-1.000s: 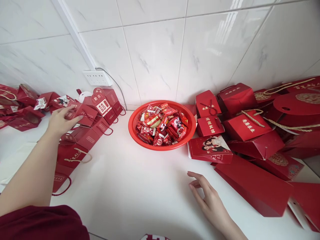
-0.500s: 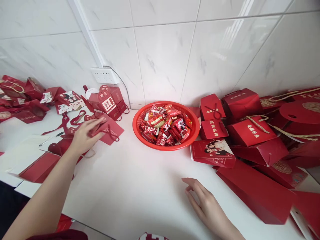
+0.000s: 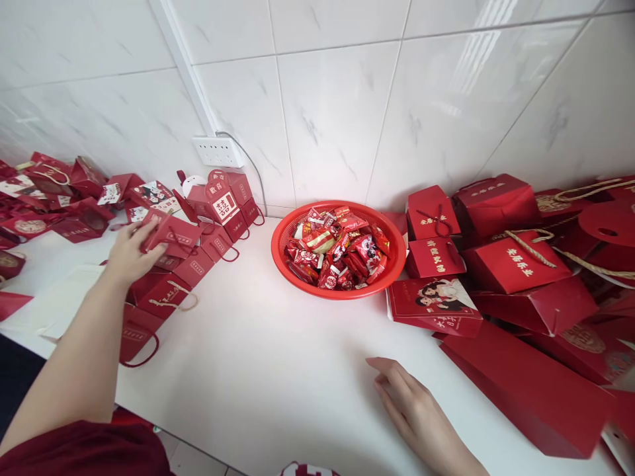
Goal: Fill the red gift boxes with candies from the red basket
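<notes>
At the left, my left hand [image 3: 133, 251] has its thumb and fingers closed around a small red box [image 3: 176, 233], held above other red boxes with cord handles. My right hand [image 3: 414, 406] rests low over the white table [image 3: 278, 370], its fingers loosely curled but apart, holding nothing. Between the two hands and farther back, a red plastic basket [image 3: 280, 248] holds many wrapped candies [image 3: 342, 248]. A red box with a white double-character label [image 3: 225, 207] stands behind the row of boxes on the left.
Many red gift boxes [image 3: 526, 261] are piled along the right side, some with rope handles. More boxes [image 3: 82, 218] lie at the far left. A white power strip [image 3: 218, 152] is on the tiled wall [image 3: 337, 119], its cable hanging down. White paper [image 3: 59, 297] lies at the left.
My left hand has moved left with the small red box. The view has shifted slightly, and more boxes in the left row now show. My right hand has hardly moved.
</notes>
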A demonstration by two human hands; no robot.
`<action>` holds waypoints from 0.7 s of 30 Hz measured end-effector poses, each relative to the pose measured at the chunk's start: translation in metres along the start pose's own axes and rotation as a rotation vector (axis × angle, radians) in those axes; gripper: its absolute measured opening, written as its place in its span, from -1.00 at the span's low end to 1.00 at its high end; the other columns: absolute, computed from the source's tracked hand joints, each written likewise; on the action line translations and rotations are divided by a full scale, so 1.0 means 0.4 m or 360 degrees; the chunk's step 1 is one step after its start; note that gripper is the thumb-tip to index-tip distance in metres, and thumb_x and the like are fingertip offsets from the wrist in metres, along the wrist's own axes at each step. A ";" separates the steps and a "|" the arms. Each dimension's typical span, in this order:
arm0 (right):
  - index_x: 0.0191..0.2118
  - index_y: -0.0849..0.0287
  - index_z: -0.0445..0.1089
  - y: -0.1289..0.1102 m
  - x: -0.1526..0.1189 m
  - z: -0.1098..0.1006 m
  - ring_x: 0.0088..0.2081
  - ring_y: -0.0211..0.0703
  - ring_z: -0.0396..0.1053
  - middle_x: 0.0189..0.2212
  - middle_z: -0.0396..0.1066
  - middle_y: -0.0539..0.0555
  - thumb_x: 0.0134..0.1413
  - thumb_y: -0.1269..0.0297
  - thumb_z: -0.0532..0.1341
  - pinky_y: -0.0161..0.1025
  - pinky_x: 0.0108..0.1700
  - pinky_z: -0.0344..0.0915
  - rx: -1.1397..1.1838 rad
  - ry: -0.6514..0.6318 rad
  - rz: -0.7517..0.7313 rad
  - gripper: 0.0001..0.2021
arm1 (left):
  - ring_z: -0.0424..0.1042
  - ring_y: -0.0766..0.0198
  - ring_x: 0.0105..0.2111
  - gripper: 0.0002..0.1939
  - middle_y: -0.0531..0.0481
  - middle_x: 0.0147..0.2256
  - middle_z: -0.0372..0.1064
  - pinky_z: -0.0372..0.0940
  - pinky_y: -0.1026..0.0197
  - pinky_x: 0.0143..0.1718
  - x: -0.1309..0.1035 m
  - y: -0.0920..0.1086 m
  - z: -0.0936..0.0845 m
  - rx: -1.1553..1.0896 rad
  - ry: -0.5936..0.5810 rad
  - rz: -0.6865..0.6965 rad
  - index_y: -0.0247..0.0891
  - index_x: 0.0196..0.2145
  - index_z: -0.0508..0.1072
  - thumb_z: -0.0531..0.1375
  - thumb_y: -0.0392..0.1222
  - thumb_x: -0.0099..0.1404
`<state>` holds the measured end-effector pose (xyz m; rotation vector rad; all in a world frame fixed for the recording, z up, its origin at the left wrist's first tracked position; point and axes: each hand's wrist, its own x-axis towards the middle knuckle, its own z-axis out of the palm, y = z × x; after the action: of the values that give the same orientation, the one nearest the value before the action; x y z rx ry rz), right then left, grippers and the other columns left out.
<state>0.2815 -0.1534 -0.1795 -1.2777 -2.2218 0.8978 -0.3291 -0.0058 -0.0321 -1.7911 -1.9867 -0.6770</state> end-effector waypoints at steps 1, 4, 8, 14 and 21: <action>0.17 -0.04 0.07 0.002 -0.001 0.001 -0.03 -0.13 0.42 0.06 0.31 0.13 0.40 0.31 -0.09 -0.15 -0.05 0.40 -0.0004 0.0000 -0.0001 -0.70 | 0.15 0.09 0.17 -0.31 -0.15 0.18 0.16 0.04 -0.06 0.27 0.003 0.000 0.018 0.0005 -0.0041 -0.0006 -0.32 0.23 0.31 0.24 0.06 0.23; 0.18 -0.05 0.06 0.008 -0.001 0.004 -0.05 -0.14 0.42 0.09 0.29 0.12 0.40 0.31 -0.09 -0.15 -0.06 0.40 -0.0012 0.0002 0.0004 -0.70 | 0.16 0.13 0.14 -0.33 -0.11 0.14 0.18 0.03 -0.03 0.27 0.022 0.020 0.019 0.0015 0.0035 0.0015 -0.28 0.19 0.36 0.27 0.07 0.20; 0.18 -0.06 0.06 0.009 0.003 0.003 -0.03 -0.14 0.42 0.09 0.29 0.10 0.40 0.30 -0.09 -0.14 -0.03 0.40 -0.0017 0.0000 0.0012 -0.70 | 0.19 0.21 0.13 -0.36 -0.03 0.13 0.18 0.05 0.01 0.27 0.062 0.045 -0.051 -0.0009 0.0254 -0.0025 -0.16 0.22 0.33 0.26 0.06 0.22; 0.17 -0.06 0.07 0.004 0.005 0.000 -0.08 -0.14 0.43 0.06 0.31 0.11 0.40 0.30 -0.10 -0.14 -0.08 0.41 0.0006 0.0001 0.0020 -0.70 | 0.17 0.23 0.11 -0.36 -0.03 0.09 0.21 0.04 -0.03 0.26 0.120 0.007 -0.084 0.0154 -0.0007 -0.0009 -0.20 0.21 0.33 0.25 0.07 0.23; 0.16 -0.04 0.09 0.005 0.004 -0.009 -0.05 -0.12 0.44 0.07 0.32 0.12 0.40 0.30 -0.09 -0.15 -0.06 0.41 -0.0029 0.0023 0.0012 -0.71 | 0.18 0.12 0.06 -0.41 -0.10 0.02 0.26 0.12 -0.07 0.19 0.146 -0.045 -0.100 0.0445 -0.0491 -0.0125 -0.25 0.17 0.39 0.20 0.06 0.25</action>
<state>0.2842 -0.1501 -0.1785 -1.2974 -2.2201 0.8705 -0.3555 0.0169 0.0323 -1.7347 -2.2282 -0.1354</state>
